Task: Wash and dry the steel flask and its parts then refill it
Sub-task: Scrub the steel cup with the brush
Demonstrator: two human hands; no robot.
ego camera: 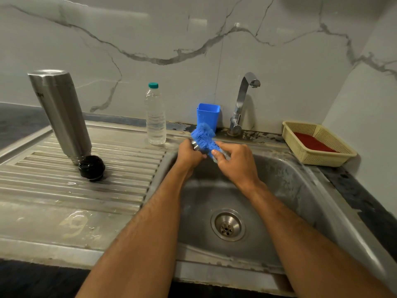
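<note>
The steel flask body stands upside down on the ribbed drainboard at the left. Its black stopper lies just in front of it. Over the back left of the sink basin, my left hand grips a small steel flask part, mostly hidden by my fingers. My right hand holds a blue fluffy cloth wrapped against that part.
A clear plastic water bottle with a teal cap stands behind the drainboard. A blue plastic cup sits beside the tap, which is not running. A cream basket with a red pad stands at the right.
</note>
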